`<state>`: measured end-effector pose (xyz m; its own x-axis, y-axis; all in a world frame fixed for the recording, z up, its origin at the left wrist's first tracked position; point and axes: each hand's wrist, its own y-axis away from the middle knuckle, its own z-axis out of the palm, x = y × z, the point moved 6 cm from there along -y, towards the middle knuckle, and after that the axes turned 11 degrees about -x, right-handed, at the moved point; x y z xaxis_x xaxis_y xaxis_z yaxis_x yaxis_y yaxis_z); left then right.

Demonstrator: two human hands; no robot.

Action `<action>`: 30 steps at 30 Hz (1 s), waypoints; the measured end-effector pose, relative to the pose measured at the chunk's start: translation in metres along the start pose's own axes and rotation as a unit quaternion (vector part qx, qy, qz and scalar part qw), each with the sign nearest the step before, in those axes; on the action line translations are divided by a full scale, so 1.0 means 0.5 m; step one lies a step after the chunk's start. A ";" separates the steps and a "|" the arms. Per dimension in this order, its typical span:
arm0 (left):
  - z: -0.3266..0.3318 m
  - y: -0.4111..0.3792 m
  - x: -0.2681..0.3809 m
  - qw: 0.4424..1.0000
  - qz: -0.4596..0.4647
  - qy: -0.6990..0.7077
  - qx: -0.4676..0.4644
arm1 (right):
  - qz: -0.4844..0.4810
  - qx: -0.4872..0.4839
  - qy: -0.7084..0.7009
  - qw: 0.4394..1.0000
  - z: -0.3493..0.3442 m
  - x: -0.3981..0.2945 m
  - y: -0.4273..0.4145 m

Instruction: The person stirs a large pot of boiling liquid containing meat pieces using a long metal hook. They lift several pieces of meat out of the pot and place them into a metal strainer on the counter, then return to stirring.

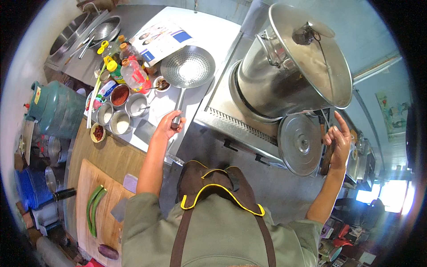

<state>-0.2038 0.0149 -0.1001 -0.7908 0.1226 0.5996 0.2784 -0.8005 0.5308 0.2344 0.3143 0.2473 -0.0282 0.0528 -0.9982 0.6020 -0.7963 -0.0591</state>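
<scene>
My left hand grips the metal handle of a perforated skimmer, whose round bowl lies over the white worktop. At the right, my right hand is closed around the long handle of a ladle. The ladle's dark bowl end is up inside a tall steel stockpot holding cloudy, pale liquid with some froth. The stockpot stands on a steel stove. A round metal lid leans at the stove front beside my right hand.
Left of the skimmer stand several sauce bottles, a bowl of red powder and a bowl of white seasoning. A printed sheet lies behind. Two green vegetables and a purple one rest on a cutting board. A gas cylinder stands left.
</scene>
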 end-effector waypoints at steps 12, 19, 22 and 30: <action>0.000 -0.002 -0.006 1.000 0.010 0.013 -0.004 | -0.037 -0.105 -0.077 0.991 0.219 -0.059 -0.062; 0.000 0.007 -0.008 0.999 0.016 0.034 -0.004 | 0.040 -0.153 -0.142 0.977 0.378 0.083 -0.076; -0.004 0.004 -0.014 0.999 0.017 0.047 -0.013 | 0.079 -0.163 -0.125 0.975 0.411 0.190 -0.098; 0.007 0.004 -0.011 0.999 0.027 0.043 -0.001 | 0.103 -0.182 0.211 0.955 0.455 0.415 -0.187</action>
<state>-0.1973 0.0147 -0.1002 -0.8191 0.0290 0.5729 0.3203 -0.8054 0.4986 -0.0093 0.2628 0.0434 0.3988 0.2164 -0.8911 0.7999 -0.5573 0.2226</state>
